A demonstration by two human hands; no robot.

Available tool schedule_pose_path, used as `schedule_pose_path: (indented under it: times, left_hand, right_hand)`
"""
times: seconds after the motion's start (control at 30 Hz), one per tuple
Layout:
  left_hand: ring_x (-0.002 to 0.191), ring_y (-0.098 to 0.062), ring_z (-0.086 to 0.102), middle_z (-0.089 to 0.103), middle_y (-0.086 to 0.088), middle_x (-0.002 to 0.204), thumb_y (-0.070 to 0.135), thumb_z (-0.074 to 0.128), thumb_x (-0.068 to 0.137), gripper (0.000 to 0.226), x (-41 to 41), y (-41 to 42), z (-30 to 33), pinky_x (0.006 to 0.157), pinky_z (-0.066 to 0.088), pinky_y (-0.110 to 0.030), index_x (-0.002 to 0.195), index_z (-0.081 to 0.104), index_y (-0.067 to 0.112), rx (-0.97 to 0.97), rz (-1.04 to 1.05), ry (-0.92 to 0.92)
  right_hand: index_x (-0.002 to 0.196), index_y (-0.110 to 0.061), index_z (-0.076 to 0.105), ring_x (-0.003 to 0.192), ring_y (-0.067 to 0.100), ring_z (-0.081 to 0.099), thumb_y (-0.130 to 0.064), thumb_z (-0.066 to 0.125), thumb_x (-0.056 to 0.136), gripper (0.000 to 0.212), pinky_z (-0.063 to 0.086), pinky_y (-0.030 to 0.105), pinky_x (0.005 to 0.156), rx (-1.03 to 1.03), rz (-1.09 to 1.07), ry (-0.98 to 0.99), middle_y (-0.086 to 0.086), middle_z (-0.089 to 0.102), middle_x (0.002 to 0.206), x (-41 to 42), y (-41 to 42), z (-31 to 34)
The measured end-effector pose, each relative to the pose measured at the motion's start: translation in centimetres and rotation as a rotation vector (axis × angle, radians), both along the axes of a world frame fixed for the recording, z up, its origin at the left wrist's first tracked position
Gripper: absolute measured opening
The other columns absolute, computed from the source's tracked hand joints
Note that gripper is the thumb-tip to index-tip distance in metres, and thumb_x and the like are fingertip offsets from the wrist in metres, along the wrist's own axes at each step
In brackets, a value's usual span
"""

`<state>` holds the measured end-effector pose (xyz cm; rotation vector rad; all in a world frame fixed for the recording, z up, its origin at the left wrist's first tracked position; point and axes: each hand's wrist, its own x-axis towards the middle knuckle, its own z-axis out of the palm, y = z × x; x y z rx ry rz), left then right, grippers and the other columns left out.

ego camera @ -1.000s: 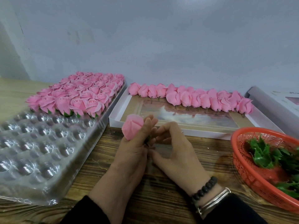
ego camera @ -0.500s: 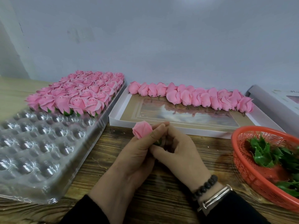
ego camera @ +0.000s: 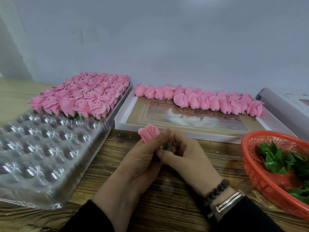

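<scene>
Rose [ego camera: 148,134] is above the table [ego camera: 167,190], gripped in the left hand [ego camera: 142,164]; right hand [ego camera: 185,156] pinches its green cap [ego camera: 165,146]; one clear tray [ego camera: 41,148] holds packed roses [ego camera: 87,94], too crowded to count; one white box [ego camera: 120,121], a rose row [ego camera: 200,99]; one red basket [ego camera: 250,164], green leaves [ego camera: 274,158].

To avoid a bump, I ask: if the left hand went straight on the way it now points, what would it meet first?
Probably the near wall of the white box, just beyond the pink rose that the left hand holds. Depth is unclear; held higher, it might pass over.
</scene>
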<state>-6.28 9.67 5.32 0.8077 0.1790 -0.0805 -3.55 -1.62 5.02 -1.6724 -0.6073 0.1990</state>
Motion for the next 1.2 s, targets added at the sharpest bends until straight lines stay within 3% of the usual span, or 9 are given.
schedule_pose_path:
  times: [0.07,0.27,0.4,0.53,0.67,0.77,0.93,1.07,1.2]
  left_hand:
    - [0.101,-0.033,0.053,0.055,-0.027,0.108,0.023,0.076,0.055,0.071,0.0,0.0,0.0,0.091,0.040,-0.038,0.112,0.056,-0.013,0.027,-0.004,0.008]
    - [0.079,-0.026,0.068,0.068,-0.019,0.082,0.020,0.074,0.059,0.019,0.1,0.1,-0.5,0.069,0.058,-0.033,0.071,0.074,0.006,0.029,0.015,-0.047]
    - [0.101,-0.032,0.056,0.057,-0.026,0.106,0.023,0.079,0.061,0.050,0.2,0.4,-0.4,0.089,0.046,-0.038,0.100,0.066,-0.007,0.073,-0.075,-0.025]
    - [0.094,-0.031,0.056,0.058,-0.024,0.100,0.026,0.082,0.059,0.062,0.0,0.3,-0.2,0.083,0.046,-0.036,0.102,0.060,-0.013,0.200,-0.004,-0.060]
    - [0.076,-0.019,0.069,0.072,-0.012,0.077,0.016,0.070,0.074,0.023,0.0,0.1,-0.1,0.070,0.057,-0.025,0.084,0.069,-0.005,0.578,0.245,-0.223]
    - [0.051,0.000,0.057,0.064,0.007,0.053,0.010,0.071,0.075,0.010,-0.2,0.2,0.0,0.050,0.046,-0.014,0.066,0.066,0.010,0.947,0.355,-0.299]
    - [0.077,-0.029,0.065,0.069,-0.012,0.078,0.005,0.069,0.077,0.007,-0.1,0.3,-0.4,0.070,0.053,-0.046,0.083,0.068,0.002,1.202,0.343,-0.346]
    - [0.087,-0.015,0.063,0.069,-0.003,0.090,0.007,0.068,0.077,0.021,-0.3,0.0,-0.2,0.078,0.051,-0.031,0.098,0.070,0.013,1.348,0.304,-0.399]
    - [0.088,-0.020,0.060,0.063,-0.009,0.096,0.002,0.071,0.071,0.031,-0.2,-0.5,0.0,0.072,0.050,-0.025,0.097,0.061,0.016,1.167,0.215,-0.358]
  right_hand:
    - [0.092,-0.006,0.062,0.059,0.004,0.054,-0.004,0.066,0.080,0.013,0.046,0.016,0.060,0.017,0.073,0.072,-0.008,0.058,0.059,0.0,-0.3,0.3]
    - [0.099,-0.006,0.059,0.064,0.009,0.054,-0.003,0.071,0.074,0.027,0.048,0.030,0.063,-0.023,0.013,0.019,0.004,0.061,0.071,-0.1,0.3,-0.1]
    - [0.095,-0.001,0.064,0.054,0.000,0.051,-0.003,0.068,0.079,0.017,0.041,0.012,0.055,-0.004,0.104,0.076,-0.010,0.055,0.054,0.3,-0.8,0.3]
    - [0.091,-0.008,0.065,0.063,0.003,0.057,0.000,0.064,0.081,0.012,0.045,0.013,0.062,-0.006,0.139,0.099,-0.006,0.061,0.064,0.0,-0.8,0.7]
    - [0.089,-0.015,0.062,0.069,0.007,0.052,0.008,0.059,0.080,0.024,0.046,0.013,0.065,0.096,-0.100,-0.036,0.004,0.059,0.077,0.2,-0.5,0.7]
    - [0.090,-0.019,0.062,0.064,0.002,0.053,0.003,0.066,0.077,0.026,0.046,0.013,0.064,0.137,-0.155,-0.140,-0.004,0.059,0.076,-0.2,-0.5,1.1]
    - [0.103,-0.045,0.057,0.071,0.007,0.056,-0.024,0.079,0.066,0.049,0.049,0.023,0.071,-0.090,-0.074,-0.288,-0.014,0.054,0.095,-0.5,-0.1,1.1]
    - [0.089,-0.038,0.061,0.082,0.008,0.058,-0.035,0.071,0.065,0.026,0.050,0.025,0.074,-0.092,-0.098,-0.294,-0.016,0.055,0.088,-0.3,-0.1,1.0]
    - [0.079,-0.028,0.060,0.079,0.020,0.060,-0.027,0.069,0.068,0.014,0.052,0.039,0.071,-0.025,-0.106,-0.263,-0.004,0.058,0.081,0.2,-0.4,0.9]
